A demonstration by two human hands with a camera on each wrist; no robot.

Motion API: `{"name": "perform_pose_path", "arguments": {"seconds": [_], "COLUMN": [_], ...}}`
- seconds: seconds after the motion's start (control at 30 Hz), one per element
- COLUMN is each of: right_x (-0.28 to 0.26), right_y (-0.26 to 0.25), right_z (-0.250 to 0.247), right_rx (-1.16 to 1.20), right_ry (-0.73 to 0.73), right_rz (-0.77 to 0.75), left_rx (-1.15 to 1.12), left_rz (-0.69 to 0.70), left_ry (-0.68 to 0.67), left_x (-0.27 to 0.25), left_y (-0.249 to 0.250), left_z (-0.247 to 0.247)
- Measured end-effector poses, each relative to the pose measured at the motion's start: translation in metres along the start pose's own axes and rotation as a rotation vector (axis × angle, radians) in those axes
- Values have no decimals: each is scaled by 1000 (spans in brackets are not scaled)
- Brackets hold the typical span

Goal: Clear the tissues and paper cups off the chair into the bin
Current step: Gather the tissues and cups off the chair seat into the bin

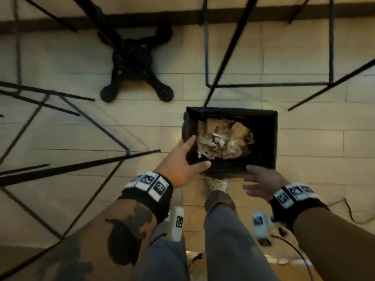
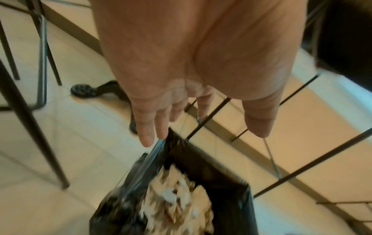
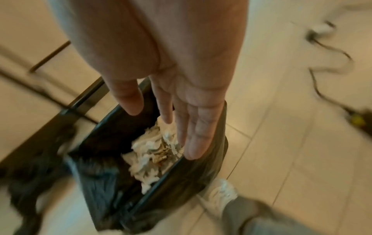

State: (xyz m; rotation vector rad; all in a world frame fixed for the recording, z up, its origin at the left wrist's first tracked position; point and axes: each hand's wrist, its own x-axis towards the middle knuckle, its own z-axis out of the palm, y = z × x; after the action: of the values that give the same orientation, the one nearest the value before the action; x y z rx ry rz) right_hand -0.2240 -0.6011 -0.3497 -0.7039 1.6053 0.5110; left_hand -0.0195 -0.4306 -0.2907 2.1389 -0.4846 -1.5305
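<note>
Pale tiled floor (image 1: pixel 81 136); rectangular black-lined bin (image 1: pixel 272 138), crumpled tissues (image 1: pixel 223 140) inside; left hand (image 1: pixel 182 161), right hand (image 1: pixel 261 183) spread, empty.

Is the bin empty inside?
No, the bin lined with a black bag holds a heap of crumpled tissues and paper.

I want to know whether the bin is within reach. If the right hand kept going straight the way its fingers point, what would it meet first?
Probably the bin's near rim, then the crumpled paper inside. The right hand holds nothing; depth is unclear.
</note>
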Motion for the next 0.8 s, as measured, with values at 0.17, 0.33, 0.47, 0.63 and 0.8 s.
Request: {"name": "perform_pose_path", "arguments": {"seconds": [0.17, 0.33, 0.47, 0.63, 0.8], "right_x": [-66, -181, -303, -422, -454], "right_y": [-16, -69, -99, -114, -125], "right_z": [28, 127, 235, 373, 512], "right_rx": [-621, -863, -1178, -1329, -1558], "right_ry": [-8, -147, -257, -359, -323], "right_rz": [-125, -597, -916, -1352, -1623], "left_rx": [-86, -136, -123, -218, -349], "left_rz": [192, 370, 334, -51, -288], "left_ry": [155, 595, 1190, 1492, 1342], "left_x": [-142, -283, -370, -395, -371], "left_y": [21, 5, -44, -106, -139], "left_z": [-83, -164, -216, -258, -299]}}
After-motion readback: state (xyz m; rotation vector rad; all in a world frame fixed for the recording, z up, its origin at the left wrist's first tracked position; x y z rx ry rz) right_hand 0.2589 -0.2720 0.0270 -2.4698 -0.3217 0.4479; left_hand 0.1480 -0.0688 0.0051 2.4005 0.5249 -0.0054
